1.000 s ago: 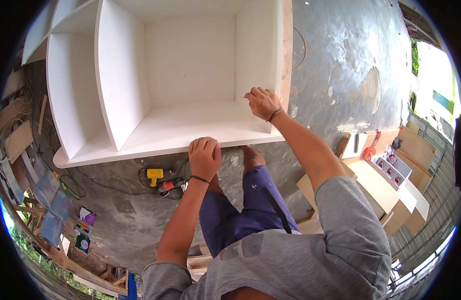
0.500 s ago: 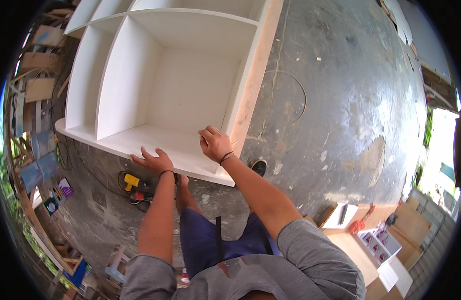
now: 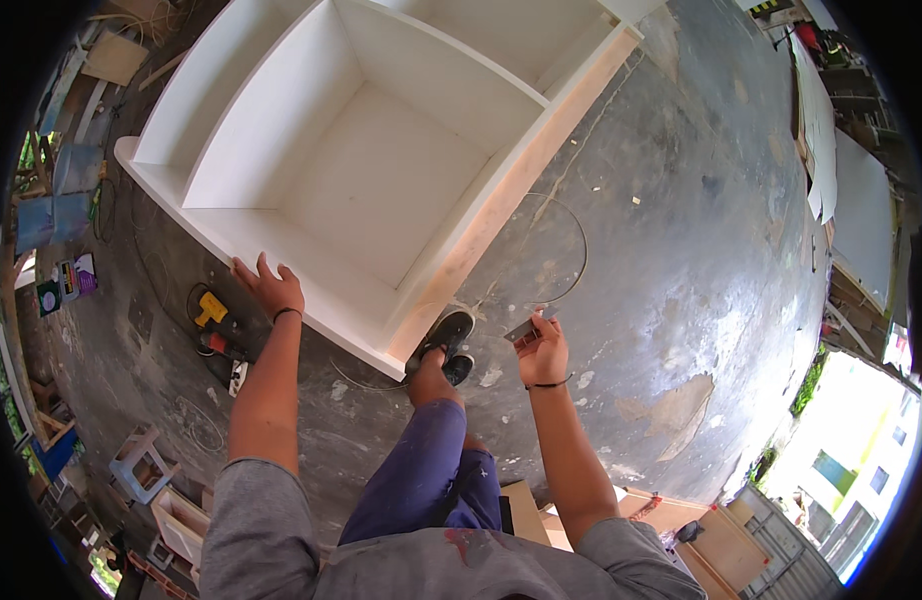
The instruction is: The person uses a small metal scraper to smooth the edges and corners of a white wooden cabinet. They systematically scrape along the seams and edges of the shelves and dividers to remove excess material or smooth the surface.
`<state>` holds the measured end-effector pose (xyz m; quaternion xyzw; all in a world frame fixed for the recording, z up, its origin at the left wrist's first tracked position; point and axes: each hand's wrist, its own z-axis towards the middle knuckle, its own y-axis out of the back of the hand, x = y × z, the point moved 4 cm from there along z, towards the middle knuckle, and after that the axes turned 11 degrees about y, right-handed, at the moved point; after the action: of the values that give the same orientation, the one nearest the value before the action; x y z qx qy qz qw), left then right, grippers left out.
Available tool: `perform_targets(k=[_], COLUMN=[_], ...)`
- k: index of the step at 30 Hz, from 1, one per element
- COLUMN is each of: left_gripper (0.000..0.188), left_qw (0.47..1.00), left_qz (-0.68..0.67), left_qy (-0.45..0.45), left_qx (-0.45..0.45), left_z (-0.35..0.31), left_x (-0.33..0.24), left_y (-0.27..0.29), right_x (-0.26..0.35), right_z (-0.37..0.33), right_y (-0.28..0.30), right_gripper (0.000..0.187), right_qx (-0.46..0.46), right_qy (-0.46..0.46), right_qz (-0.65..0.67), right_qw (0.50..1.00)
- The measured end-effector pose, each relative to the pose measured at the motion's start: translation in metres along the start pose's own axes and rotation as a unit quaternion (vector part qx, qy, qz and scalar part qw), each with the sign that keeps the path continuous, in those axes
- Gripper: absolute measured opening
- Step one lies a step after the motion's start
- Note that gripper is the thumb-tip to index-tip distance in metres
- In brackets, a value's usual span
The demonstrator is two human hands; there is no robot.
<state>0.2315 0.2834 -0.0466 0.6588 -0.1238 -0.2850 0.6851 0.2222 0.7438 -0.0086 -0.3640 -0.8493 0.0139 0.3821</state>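
Observation:
A large white shelf unit [image 3: 331, 265] with several open compartments lies before me on the floor. Along its right side runs a bare, pinkish-brown strip [image 3: 516, 205]. My left hand [image 3: 276, 293] rests at the near edge of the unit, fingers spread, grasping nothing. Off the unit's near right corner, my right hand [image 3: 544, 352] is raised over the floor. Its fingers pinch a small flat grey piece [image 3: 522, 330], whose exact kind I cannot make out; part of it is hidden by the fingers.
A yellow power tool [image 3: 210, 308] and a red-and-black one [image 3: 221, 347] lie on the floor left of my legs. A thin cable [image 3: 584, 240] curls across the grey floor [image 3: 701, 260]. My black shoes [image 3: 453, 335] stand near the unit's corner. A small stool [image 3: 141, 463] is at lower left.
My right hand has left the inside of the unit and swung right, out over the floor, showing the grey piece. My left hand stays by the near edge. The view has turned.

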Motion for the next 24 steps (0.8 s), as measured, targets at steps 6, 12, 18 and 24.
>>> perform_targets(k=[6, 12, 18, 24], left_gripper=[0.043, 0.046, 0.061, 0.071], left_qw=[0.999, 0.999, 0.998, 0.988], left_qz=[-0.03, -0.028, -0.025, -0.084], left_qy=[0.015, 0.008, 0.057, 0.121], left_qx=[-0.016, -0.045, -0.017, -0.035], left_z=[0.002, 0.006, 0.008, 0.009], left_x=[-0.003, 0.004, -0.004, 0.003], left_y=[-0.004, 0.003, 0.005, 0.005], right_x=[0.031, 0.077, 0.099, 0.084], right_z=[0.023, 0.094, 0.208, 0.251], right_y=[-0.043, -0.178, -0.327, -0.337], right_gripper=[0.013, 0.024, 0.016, 0.024], right_qx=[0.079, 0.374, 0.504, 0.425], right_qy=[0.0, 0.276, 0.367, 0.219], right_qz=[-0.121, -0.559, -0.722, -0.876], right_qw=[0.989, 0.686, 0.299, 0.06])
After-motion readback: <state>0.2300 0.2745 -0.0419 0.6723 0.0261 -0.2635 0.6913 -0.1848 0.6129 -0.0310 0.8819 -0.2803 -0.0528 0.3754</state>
